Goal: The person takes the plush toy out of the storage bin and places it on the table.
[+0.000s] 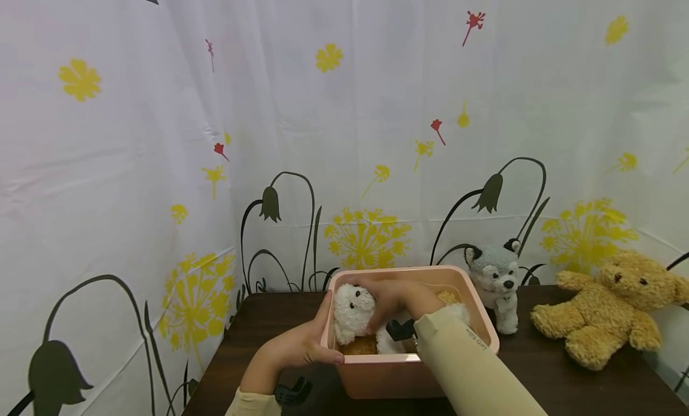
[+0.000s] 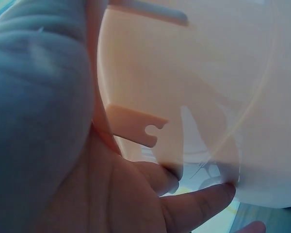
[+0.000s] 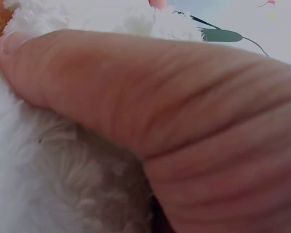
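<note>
A peach-pink plastic bin stands on the dark table, holding several plush toys. My left hand grips its near left corner, thumb at the front rim and fingers along the left wall. In the left wrist view, the fingers touch the bin's smooth outer wall. Inside the bin, my right hand holds a white plush toy with dark eyes and nose, at the left end. White fur lies close around the thumb in the right wrist view. Some of the right fingers are hidden behind the toy.
Brown plush and golden plush also show in the bin. A grey-and-white husky plush sits just right of it. Farther right is a tan teddy bear. A flower-printed white curtain hangs behind the table.
</note>
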`<state>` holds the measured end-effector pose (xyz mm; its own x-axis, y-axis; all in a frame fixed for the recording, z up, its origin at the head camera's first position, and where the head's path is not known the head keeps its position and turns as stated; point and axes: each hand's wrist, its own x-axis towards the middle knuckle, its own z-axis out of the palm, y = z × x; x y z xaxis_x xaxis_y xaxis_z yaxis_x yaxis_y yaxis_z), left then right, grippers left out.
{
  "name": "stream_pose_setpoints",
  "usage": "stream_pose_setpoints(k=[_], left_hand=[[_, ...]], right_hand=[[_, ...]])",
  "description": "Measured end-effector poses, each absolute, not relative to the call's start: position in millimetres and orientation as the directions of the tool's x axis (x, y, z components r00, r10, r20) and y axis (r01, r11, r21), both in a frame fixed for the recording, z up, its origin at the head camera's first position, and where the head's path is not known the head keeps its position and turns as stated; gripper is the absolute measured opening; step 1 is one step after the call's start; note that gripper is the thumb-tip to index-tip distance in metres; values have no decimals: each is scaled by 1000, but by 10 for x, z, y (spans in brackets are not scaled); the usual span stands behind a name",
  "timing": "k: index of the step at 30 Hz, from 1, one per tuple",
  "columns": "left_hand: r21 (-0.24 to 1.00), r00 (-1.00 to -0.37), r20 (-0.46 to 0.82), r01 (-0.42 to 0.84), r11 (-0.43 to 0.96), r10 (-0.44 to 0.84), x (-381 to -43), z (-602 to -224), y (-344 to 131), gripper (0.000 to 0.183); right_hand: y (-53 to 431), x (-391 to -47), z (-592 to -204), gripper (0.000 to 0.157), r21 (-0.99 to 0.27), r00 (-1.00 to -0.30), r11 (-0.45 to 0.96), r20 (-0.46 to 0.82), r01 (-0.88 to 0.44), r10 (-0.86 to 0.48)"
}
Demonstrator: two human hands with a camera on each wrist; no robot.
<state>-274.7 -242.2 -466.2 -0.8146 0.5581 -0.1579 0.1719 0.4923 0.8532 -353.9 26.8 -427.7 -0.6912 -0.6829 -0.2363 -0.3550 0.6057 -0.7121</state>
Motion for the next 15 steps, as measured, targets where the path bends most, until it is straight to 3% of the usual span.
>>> stream_pose_setpoints(k=[8, 15], left_hand=[[842, -811, -151, 194, 504, 565, -2756, -4653, -2427, 150], [875, -780, -113, 215, 433, 615, -2773, -4660, -2419, 151]], right_hand=[[281, -3580, -4295, 116, -689, -691, 600, -198, -406, -696], [322, -3579, -4253, 114, -679, -721, 615, -181, -400, -669]])
